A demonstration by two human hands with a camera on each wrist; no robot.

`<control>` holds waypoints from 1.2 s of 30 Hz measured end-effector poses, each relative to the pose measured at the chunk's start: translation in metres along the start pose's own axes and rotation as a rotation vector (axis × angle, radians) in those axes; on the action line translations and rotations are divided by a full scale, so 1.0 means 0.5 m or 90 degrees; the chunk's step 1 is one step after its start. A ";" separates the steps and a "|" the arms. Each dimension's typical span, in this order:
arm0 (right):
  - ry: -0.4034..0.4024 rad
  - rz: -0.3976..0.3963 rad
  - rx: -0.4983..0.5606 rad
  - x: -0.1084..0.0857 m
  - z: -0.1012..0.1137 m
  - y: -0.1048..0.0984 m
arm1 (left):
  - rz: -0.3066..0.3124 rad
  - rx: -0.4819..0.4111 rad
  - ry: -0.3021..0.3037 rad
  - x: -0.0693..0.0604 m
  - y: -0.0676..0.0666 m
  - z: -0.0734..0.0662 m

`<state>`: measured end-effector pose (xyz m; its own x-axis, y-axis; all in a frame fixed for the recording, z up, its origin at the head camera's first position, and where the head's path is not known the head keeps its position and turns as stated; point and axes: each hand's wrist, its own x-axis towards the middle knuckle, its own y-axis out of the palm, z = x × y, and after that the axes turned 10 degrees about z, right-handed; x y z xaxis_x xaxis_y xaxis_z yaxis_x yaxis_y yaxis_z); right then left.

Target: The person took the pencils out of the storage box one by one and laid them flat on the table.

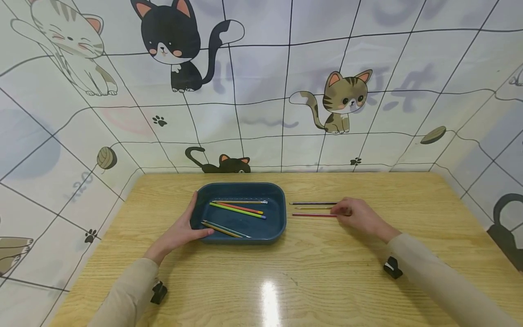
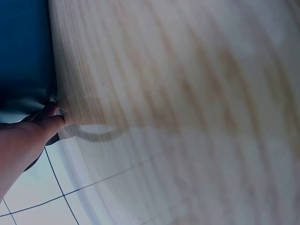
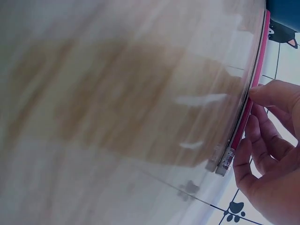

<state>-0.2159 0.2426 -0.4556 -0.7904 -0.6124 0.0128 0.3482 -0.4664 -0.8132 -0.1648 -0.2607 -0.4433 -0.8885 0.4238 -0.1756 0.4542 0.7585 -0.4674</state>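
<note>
A dark blue tray (image 1: 245, 241) holds several pencils, among them a green pencil (image 1: 234, 210) and an orange one (image 1: 247, 209). My left hand (image 1: 180, 232) grips its left side, thumb over the front-left rim; the left wrist view shows the hand (image 2: 26, 140) against the tray wall (image 2: 23, 51). Right of the tray, a black pencil (image 1: 312, 203), a thin pale one (image 1: 312, 208) and a red pencil (image 1: 312, 215) lie roughly parallel. My right hand (image 1: 361, 217) pinches the red pencil near its right end. In the right wrist view, thumb and fingers of that hand (image 3: 276, 145) meet the red pencil (image 3: 258, 70).
The wooden table (image 1: 310, 281) extends in front of the tray and to both sides. Behind it hangs a white gridded backdrop (image 1: 261, 118) with cartoon cats. A small black object (image 1: 159, 292) is by the left sleeve, another (image 1: 393, 268) by the right.
</note>
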 end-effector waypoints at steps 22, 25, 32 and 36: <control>0.006 -0.013 0.011 0.008 0.018 -0.012 | 0.003 0.006 0.000 -0.004 0.000 -0.011; -0.001 -0.027 0.020 0.016 0.037 -0.011 | 0.002 0.004 -0.002 -0.005 -0.001 -0.014; -0.050 -0.040 0.054 0.044 0.105 0.012 | 0.001 -0.001 -0.004 -0.004 0.000 -0.011; -0.100 -0.053 0.053 0.063 0.135 0.032 | 0.001 -0.004 -0.005 -0.003 0.001 -0.007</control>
<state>-0.2011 0.1725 -0.4289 -0.7318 -0.6589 0.1739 0.3312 -0.5669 -0.7543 -0.1632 -0.2592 -0.4400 -0.8881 0.4214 -0.1835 0.4563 0.7610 -0.4611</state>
